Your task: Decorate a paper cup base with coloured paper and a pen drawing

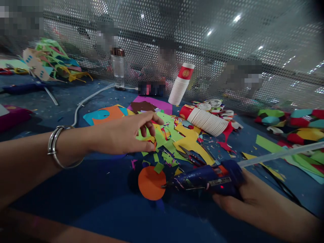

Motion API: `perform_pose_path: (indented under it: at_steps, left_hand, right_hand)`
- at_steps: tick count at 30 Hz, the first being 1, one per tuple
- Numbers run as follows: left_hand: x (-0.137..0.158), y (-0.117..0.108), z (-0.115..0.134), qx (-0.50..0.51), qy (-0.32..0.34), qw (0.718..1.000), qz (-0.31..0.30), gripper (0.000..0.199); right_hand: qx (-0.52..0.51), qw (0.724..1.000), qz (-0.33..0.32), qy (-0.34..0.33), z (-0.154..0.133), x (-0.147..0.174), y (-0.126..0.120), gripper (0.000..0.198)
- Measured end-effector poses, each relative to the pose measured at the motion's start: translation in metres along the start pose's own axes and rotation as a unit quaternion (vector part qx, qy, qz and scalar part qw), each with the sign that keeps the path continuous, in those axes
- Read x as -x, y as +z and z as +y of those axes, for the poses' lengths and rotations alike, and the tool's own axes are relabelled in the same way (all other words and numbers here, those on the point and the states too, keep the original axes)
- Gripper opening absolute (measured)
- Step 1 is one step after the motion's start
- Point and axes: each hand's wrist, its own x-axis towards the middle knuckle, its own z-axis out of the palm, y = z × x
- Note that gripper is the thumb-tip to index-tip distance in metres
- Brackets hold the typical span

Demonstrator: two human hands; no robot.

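The right hand (253, 199) grips a blue glue gun (207, 179), its long axis lying leftward, nozzle at the orange paper circle (151, 183). The left hand (121, 135), loosely open and empty, hovers just above over green and yellow paper scraps (172, 141).

The glue gun (205, 179) at lower right is glossy blue plastic with a clear, smooth stick (280, 154) in its back, and the orange disc (151, 183) at its tip is matt paper, like the scraps (174, 138) at centre. The ribbed cups (207, 120) look like paper, the bangle (57, 146) on the left wrist is shiny metal, and the desk (106, 199) is matt blue.
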Motion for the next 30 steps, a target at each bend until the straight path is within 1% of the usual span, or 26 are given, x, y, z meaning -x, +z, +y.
perform_pose_path:
  at_steps: [2,5,7,10,15,21,26,30]
  left_hand:
    - [-0.005,0.000,-0.009,0.016,0.001,0.999,0.033,0.058]
    - [-0.008,0.001,-0.016,0.021,0.004,0.998,0.056,0.055]
    - [-0.008,0.001,-0.016,0.013,0.008,0.998,0.059,0.052]
    - [-0.006,0.002,-0.013,-0.001,0.019,0.998,0.060,0.046]
    - [-0.005,0.005,-0.012,-0.006,0.032,0.997,0.073,0.040]
    - [-0.007,0.006,-0.016,-0.007,0.038,0.996,0.086,0.038]
    - [-0.007,0.006,-0.014,-0.010,0.039,0.996,0.085,0.035]
    - [-0.007,0.006,-0.013,-0.022,0.029,0.996,0.079,0.040]
  right_hand:
    - [-0.005,1.000,0.001,-0.017,-0.003,-0.001,-0.002,0.016]
    - [0.012,0.999,0.022,-0.040,-0.005,-0.002,-0.003,0.017]
    - [0.020,0.998,0.032,-0.047,-0.006,-0.003,-0.004,0.018]
    - [0.015,0.998,0.026,-0.049,-0.008,-0.004,-0.004,0.019]
    - [-0.008,0.999,0.001,-0.042,-0.007,-0.005,-0.006,0.021]
    - [-0.036,0.998,-0.034,-0.026,-0.007,-0.004,-0.007,0.022]
    - [0.007,0.999,0.009,-0.043,-0.006,-0.002,-0.006,0.019]
    - [0.013,0.999,0.000,-0.046,-0.002,-0.002,-0.006,0.019]
